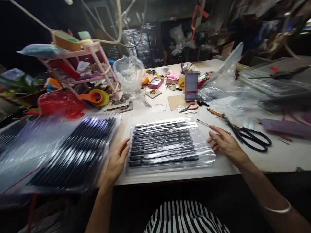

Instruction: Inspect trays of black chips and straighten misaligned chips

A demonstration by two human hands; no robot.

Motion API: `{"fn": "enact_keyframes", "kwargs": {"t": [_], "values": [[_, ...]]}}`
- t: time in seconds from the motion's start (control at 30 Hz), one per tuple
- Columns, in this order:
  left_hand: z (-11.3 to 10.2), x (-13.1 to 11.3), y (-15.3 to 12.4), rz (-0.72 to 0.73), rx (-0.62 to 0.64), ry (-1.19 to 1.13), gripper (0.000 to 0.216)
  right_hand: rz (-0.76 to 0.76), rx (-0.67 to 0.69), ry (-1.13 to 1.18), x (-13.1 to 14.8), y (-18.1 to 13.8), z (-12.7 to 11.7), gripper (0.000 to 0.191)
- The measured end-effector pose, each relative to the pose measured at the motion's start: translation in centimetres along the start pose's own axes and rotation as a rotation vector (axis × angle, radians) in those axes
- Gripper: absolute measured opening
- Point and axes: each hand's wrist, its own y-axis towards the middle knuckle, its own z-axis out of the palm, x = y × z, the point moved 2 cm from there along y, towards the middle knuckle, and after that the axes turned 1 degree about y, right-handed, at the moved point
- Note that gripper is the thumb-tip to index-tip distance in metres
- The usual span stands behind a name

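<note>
On the table (279,160), black sticks (73,155) lie bagged at nine o'clock; the central packet (162,145) looks filled, its sealing unclear. Left hand (118,159) at its nine o'clock, right hand (224,142) at three, both half-curled; I cannot tell whether either grips.

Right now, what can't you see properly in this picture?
In the head view:
Thin tool: partly behind the right hand; can't tell if held.
Middle pack: glare hides parts of what's inside.
Cup: right side hidden by the pixelated block.
Striped cloth: cut off by the bottom edge.
</note>
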Motion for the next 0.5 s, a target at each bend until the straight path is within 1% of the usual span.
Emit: {"fn": "enact_keyframes", "kwargs": {"t": [0.1, 0.17, 0.23, 0.33, 0.4, 0.5], "values": [[0.6, 0.0, 0.8, 0.023, 0.061, 0.145, 0.06, -0.14, -0.095, -0.292, -0.9, 0.9, -1.2, 0.065], [1.0, 0.2, 1.3, 0.034, 0.084, 0.201, 0.062, -0.203, -0.137, -0.396, -1.1, 1.3, -1.2, 0.06], [1.3, 0.6, 1.8, 0.025, 0.09, 0.202, 0.063, -0.272, -0.124, -0.466, -0.9, 1.4, -0.3, 0.054], [1.7, 1.2, 2.5, 0.041, 0.096, 0.248, 0.063, -0.376, -0.032, -0.613, -0.1, 1.2, 2.2, 0.047], [2.1, 1.3, 2.9, 0.096, 0.115, 0.362, 0.063, -0.409, 0.009, -0.727, 0.3, 1.0, 3.6, 0.044], [3.0, 0.9, 3.0, 0.148, 0.086, 0.66, 0.059, -0.428, 0.041, -0.884, 0.6, 1.0, 4.9, 0.043]]}}
